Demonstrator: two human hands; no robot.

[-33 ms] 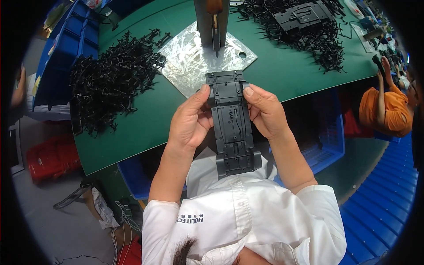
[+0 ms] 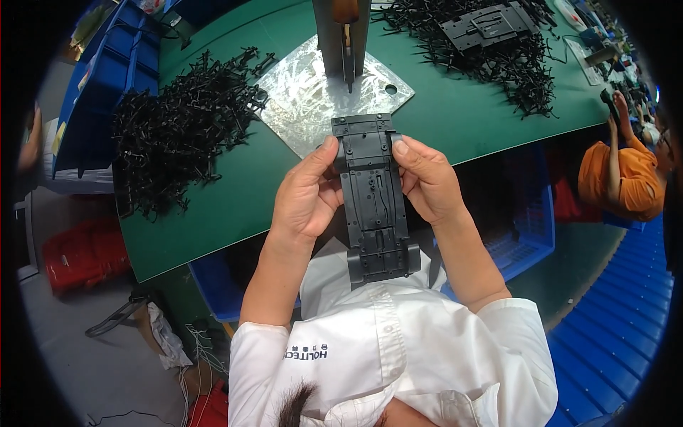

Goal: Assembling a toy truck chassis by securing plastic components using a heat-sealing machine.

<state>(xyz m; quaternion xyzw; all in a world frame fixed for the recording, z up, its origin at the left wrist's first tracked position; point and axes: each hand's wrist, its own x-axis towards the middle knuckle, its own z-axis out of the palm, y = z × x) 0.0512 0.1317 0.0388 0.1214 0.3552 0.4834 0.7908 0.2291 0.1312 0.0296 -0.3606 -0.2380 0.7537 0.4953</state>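
Between my two hands I hold a long black plastic toy car chassis [image 2: 370, 199], its far end over the near corner of a scratched metal plate [image 2: 299, 92]. My left hand [image 2: 307, 191] is closed on the chassis's left side, thumb along the far part of the edge. On the opposite edge my right hand [image 2: 431, 183] grips it, thumb on top and fingers partly hidden underneath. The chassis's near end lies above my lap. Just beyond its far end, a narrow metal tip [image 2: 348, 82] hangs from an upright machine [image 2: 329, 35] over the plate.
Small black plastic parts form a pile [image 2: 185, 128] at the left of the green table [image 2: 235, 231]. Another pile [image 2: 523, 85] at the far right carries a flat black panel [image 2: 491, 25]. Blue bins [image 2: 107, 85] stand at left. A person in orange [image 2: 626, 178] is at right.
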